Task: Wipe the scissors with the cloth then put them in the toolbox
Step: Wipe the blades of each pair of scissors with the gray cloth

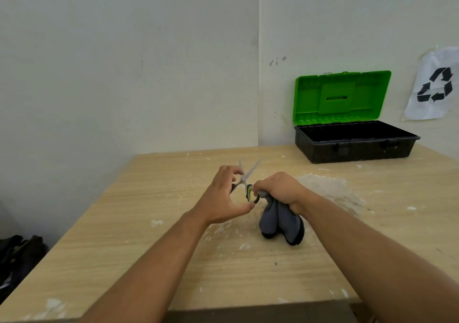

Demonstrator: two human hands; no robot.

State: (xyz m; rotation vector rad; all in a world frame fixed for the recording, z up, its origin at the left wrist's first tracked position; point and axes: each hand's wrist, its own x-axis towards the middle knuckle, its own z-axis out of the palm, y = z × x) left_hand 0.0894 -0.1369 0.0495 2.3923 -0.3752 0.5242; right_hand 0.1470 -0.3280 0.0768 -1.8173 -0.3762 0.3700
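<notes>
1. Your left hand (224,196) holds the open scissors (246,181) above the middle of the bench (149,223).
2. Your right hand (280,189) squeezes the soft cloth (280,223).
3. The blades look hard and sharp, so hold the handles.
4. The toolbox (355,143) sits open at the far right corner.

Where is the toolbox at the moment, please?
In the head view, the toolbox stands open at the table's far right, against the wall, beside the recycling sign.

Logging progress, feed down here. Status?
Left hand holds open scissors. Right hand grips grey cloth at handle. Toolbox open, path clear.
</notes>
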